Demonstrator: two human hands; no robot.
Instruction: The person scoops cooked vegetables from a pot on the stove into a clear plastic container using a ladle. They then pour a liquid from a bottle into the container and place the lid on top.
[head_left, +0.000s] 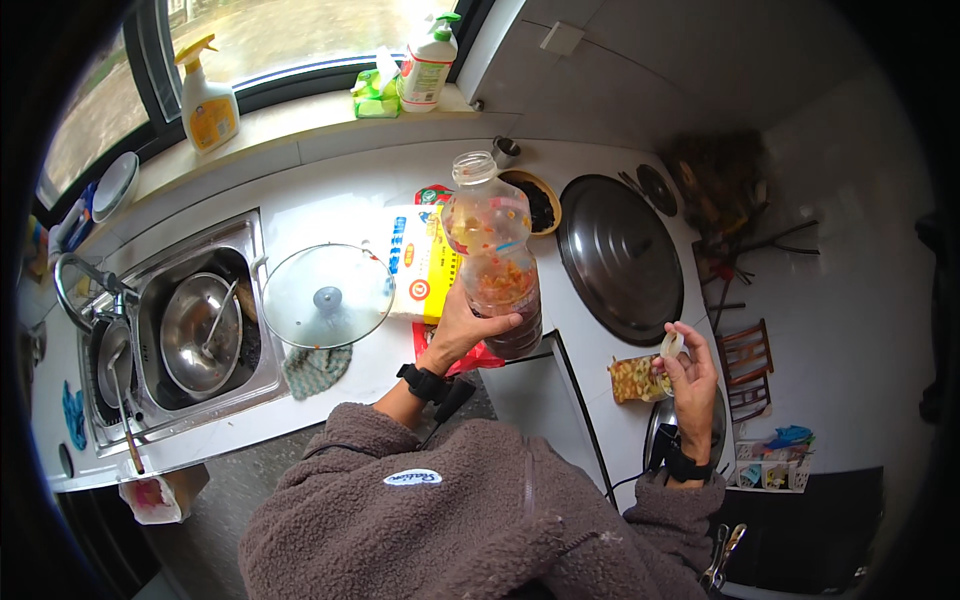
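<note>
My left hand (469, 324) is closed around the lower part of a large clear plastic bottle (499, 277). The bottle has no cap on its mouth, and reddish-orange chopped food lies inside and clings to its walls. On the right, my right hand (691, 367) pinches a small pale round lid (672, 343) between thumb and fingers. Just below that lid, partly behind my fingers, is a clear jar (637, 379) of yellowish chopped food, lying or tilted towards the left. Whether my fingers also touch the jar I cannot tell.
A glass pot lid (328, 298) and a cloth (316, 371) lie beside the steel sink (274, 375), which holds a metal bowl (199, 330). A yellow and white package (416, 262) lies behind the bottle. Farther right are a bowl of dark food (553, 202) and a large dark lid (621, 259).
</note>
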